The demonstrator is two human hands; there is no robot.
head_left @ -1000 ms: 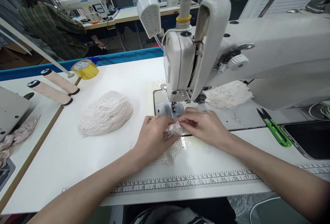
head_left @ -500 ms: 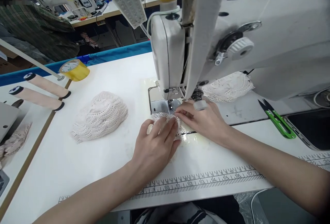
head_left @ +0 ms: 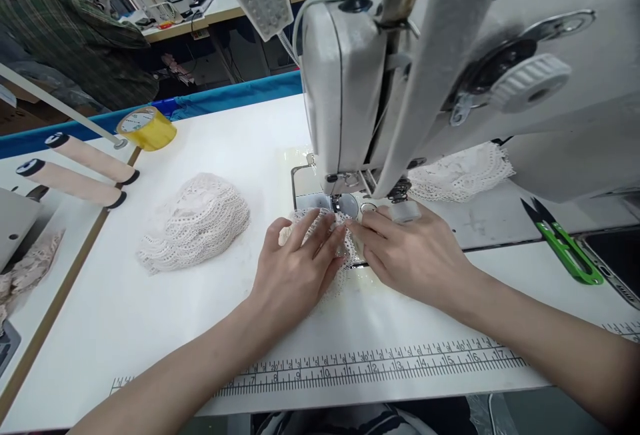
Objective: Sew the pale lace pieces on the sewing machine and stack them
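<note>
Head view, the only one I have on my feed.

Item: lace piece point(head_left: 349, 248), pale, on the table point(head_left: 200, 321) just near of the needle area of the sewing machine point(head_left: 340, 88). Most of it lies under fingers; I see its far edge, a strip between the hands and a faint near end.

Item: left hand point(head_left: 295, 271), palm down, fingers bent and spread over the lace piece. The thumb's tip shows little, and whatever its underside touches is hidden from me.

Item: right hand point(head_left: 415, 248), reaching in from the right, fingertips at the right edge of the lace piece, close to the left fingertips. A machine knob covers part of its back; I cannot tell whether it pinches the lace or only presses it.

Item: metal plate point(head_left: 305, 183), under the machine head; needle tip too small to make out.

Item: lace pile point(head_left: 197, 221), left of the hands, heaped.

Item: lace bundle point(head_left: 463, 171), far right, partly behind the machine.

Item: green snips point(head_left: 570, 248), right, beside a phone point(head_left: 613, 248) cut off by the edge.

Item: printed ruler point(head_left: 370, 368), near edge, crossed by both forearms.

Item: yellow tape roll point(head_left: 163, 133), far left, with two thread spools point(head_left: 75, 185) near of it.

Item: person in a plaid shirt point(head_left: 75, 48), far left, cut off, head blurred.
</note>
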